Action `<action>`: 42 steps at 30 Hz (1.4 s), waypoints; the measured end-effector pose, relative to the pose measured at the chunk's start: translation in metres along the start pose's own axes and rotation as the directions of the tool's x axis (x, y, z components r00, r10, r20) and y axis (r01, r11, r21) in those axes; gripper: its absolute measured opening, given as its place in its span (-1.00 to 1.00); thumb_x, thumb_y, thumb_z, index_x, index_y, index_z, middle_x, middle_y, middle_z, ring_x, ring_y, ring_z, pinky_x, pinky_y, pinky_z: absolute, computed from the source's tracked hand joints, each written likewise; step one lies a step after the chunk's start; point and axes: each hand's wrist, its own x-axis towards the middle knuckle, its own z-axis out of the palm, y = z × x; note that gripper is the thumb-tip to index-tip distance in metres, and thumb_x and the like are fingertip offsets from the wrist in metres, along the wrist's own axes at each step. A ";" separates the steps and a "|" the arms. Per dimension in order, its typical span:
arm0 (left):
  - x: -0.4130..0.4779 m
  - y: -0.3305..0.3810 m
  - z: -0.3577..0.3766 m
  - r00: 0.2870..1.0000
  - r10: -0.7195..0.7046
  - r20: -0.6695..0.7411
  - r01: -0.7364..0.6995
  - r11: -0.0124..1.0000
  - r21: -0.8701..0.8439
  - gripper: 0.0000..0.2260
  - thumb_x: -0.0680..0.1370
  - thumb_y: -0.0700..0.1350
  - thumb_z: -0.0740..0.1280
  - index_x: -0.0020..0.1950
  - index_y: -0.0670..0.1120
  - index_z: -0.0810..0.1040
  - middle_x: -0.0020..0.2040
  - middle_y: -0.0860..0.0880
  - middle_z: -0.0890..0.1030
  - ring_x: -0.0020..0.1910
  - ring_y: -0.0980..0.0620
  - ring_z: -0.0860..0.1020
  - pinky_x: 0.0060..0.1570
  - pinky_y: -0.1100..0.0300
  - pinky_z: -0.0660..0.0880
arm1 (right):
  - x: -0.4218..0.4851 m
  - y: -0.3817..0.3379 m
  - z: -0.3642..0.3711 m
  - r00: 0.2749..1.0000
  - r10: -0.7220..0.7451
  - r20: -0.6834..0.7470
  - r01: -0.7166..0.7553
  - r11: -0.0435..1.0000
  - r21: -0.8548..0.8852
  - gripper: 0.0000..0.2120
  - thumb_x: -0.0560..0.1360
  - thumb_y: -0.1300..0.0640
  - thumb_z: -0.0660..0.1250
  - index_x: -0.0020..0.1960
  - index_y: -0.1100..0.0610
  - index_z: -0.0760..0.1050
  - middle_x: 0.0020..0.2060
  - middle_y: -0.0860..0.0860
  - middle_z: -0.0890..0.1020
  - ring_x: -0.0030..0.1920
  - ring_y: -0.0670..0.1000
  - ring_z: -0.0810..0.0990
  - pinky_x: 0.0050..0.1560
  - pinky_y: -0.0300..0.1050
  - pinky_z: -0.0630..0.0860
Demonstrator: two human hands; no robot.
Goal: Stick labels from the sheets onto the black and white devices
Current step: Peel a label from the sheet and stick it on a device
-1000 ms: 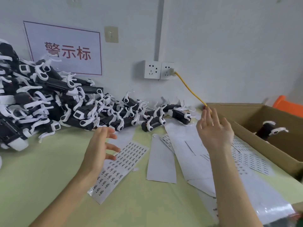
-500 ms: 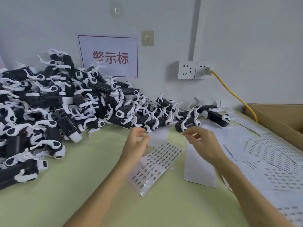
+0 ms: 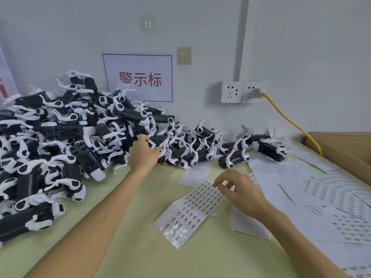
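Note:
A big pile of black and white devices point(image 3: 60, 137) lies along the wall from the left to the centre, and a thinner row of them point(image 3: 230, 155) runs on to the right. My left hand point(image 3: 143, 153) reaches into the pile's front edge, its fingers curled round one device point(image 3: 153, 145). A label sheet point(image 3: 192, 207) printed with several rows of small labels lies on the green table in front of me. My right hand point(image 3: 239, 189) hovers over the sheet's upper right end, thumb and index finger pinching at a label point(image 3: 215, 185) there.
More label sheets and bare backing papers point(image 3: 331, 199) are spread over the table's right side. An open cardboard box point(image 3: 345, 151) stands at the far right. A yellow cable point(image 3: 291, 121) runs from the wall socket point(image 3: 252, 92) towards the box. A sign point(image 3: 138, 78) hangs on the wall.
The view swung left and the box mostly left it. My left hand moved up from the sheet into the pile and took hold of a device. My right hand dropped onto the label sheet.

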 end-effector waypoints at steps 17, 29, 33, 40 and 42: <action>0.004 0.024 -0.050 0.989 -0.144 0.008 0.085 0.532 -0.843 -0.88 0.64 -0.12 0.39 0.03 -0.18 0.58 -0.18 -0.19 0.72 -0.18 -0.07 0.75 -0.20 0.20 0.67 | -0.002 -0.007 -0.004 0.984 -0.034 -0.177 0.050 0.995 0.090 -0.71 0.56 0.24 0.33 -0.01 -0.18 0.56 -0.07 -0.25 0.59 -0.08 -0.17 0.57 -0.17 -0.33 0.46; -0.089 0.037 -0.004 0.883 0.110 0.457 0.296 0.624 -0.723 -0.79 0.57 -0.10 0.46 0.01 -0.26 0.68 -0.16 -0.29 0.72 -0.20 -0.17 0.73 -0.27 0.17 0.64 | 0.000 -0.010 -0.014 0.910 -0.275 -0.309 0.238 0.959 -0.154 -0.03 0.37 0.10 0.62 0.61 -0.13 0.15 0.57 -0.14 0.23 0.55 -0.04 0.25 0.47 0.00 0.28; -0.094 0.050 0.004 0.903 0.099 0.419 0.257 0.657 -0.709 -0.72 0.55 0.04 0.47 -0.12 -0.18 0.70 -0.28 -0.21 0.70 -0.40 -0.03 0.63 -0.40 0.22 0.56 | -0.002 -0.007 -0.015 0.920 -0.252 -0.300 0.248 0.967 -0.054 -0.43 0.39 0.09 0.56 0.37 -0.06 0.51 0.10 -0.29 0.52 0.12 -0.09 0.49 0.15 -0.09 0.48; -0.105 0.034 0.024 0.920 0.006 0.391 0.311 0.596 -0.740 -0.63 0.67 0.12 0.26 -0.23 0.00 0.67 -0.31 -0.01 0.56 -0.45 0.10 0.40 -0.43 0.23 0.26 | -0.006 -0.019 -0.020 0.959 -0.064 -0.277 0.159 0.928 0.337 -0.62 0.37 -0.06 0.48 0.18 -0.22 0.59 -0.05 -0.22 0.67 -0.06 -0.09 0.66 -0.04 -0.33 0.53; -0.109 0.033 0.025 0.885 0.087 0.458 0.360 0.496 -0.790 -0.68 0.62 0.18 0.27 0.00 -0.03 0.65 -0.17 -0.02 0.62 -0.34 0.06 0.53 -0.37 0.21 0.39 | -0.007 -0.024 -0.023 0.973 -0.006 -0.233 0.129 0.844 0.520 -0.69 0.38 -0.09 0.47 0.10 -0.33 0.60 -0.12 -0.14 0.70 -0.21 -0.03 0.71 -0.16 -0.26 0.58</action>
